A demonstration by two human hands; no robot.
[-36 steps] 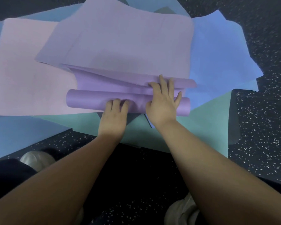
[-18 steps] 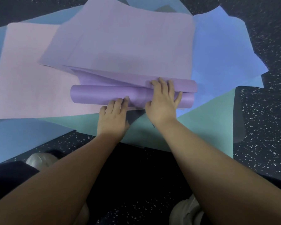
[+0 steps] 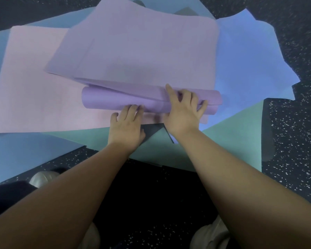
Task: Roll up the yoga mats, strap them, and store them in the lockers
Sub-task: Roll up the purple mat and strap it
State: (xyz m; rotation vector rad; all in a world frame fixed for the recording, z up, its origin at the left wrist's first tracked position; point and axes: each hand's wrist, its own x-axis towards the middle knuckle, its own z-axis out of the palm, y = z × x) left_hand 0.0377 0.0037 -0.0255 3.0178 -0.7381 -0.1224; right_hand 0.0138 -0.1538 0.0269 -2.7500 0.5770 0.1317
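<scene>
— Where's the purple mat point(image 3: 133, 56) from your feed?

— I see it on top of the pile, its near end wound into a roll point(image 3: 118, 100) that lies across the pink mat point(image 3: 31, 90), near that mat's front edge.

— And the hands?

— My right hand point(image 3: 184, 114) lies over the roll's right part, fingers spread and slightly bent on it. My left hand point(image 3: 126, 125) sits just before the roll, fingers straight and together, tips touching it.

— Underneath?

— Teal mat point(image 3: 232, 137), blue mat point(image 3: 250, 60), speckled dark floor point(image 3: 294, 141).
</scene>
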